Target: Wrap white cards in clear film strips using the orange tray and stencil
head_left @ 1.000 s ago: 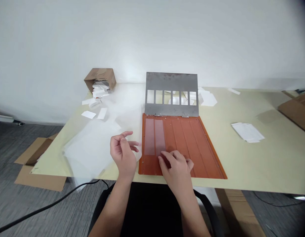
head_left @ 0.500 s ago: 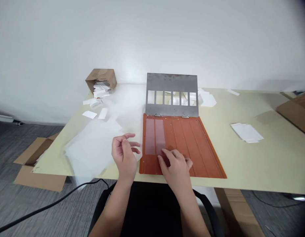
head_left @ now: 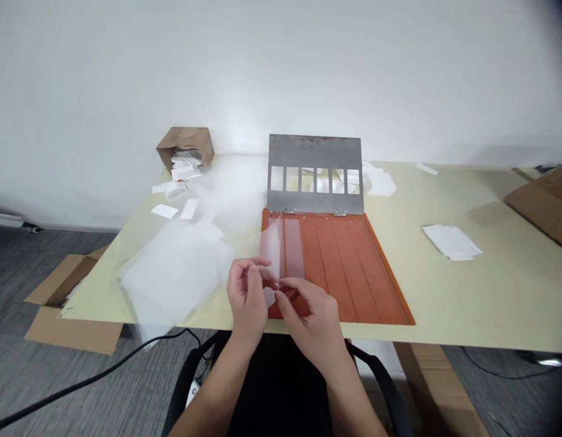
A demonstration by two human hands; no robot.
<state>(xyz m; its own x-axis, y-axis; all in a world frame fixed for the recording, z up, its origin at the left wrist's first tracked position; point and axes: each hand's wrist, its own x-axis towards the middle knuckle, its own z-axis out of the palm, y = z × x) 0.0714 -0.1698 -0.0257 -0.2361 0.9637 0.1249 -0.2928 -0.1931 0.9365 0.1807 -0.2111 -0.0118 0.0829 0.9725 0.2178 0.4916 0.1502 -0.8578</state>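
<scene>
My left hand point(head_left: 247, 297) and right hand point(head_left: 311, 318) pinch clear film point(head_left: 272, 246) between closed fingers point(head_left: 287, 285), above an orange tray point(head_left: 354, 273) on a pale table point(head_left: 513, 297), white wall point(head_left: 281, 73) behind.

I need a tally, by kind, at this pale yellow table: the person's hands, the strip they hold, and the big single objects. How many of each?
Bare hands: 2 (left hand, right hand)
Clear film strip: 1
Orange ribbed tray: 1
Grey metal plate with six windows: 1
Brown cardboard box: 1
Total: 6
</scene>
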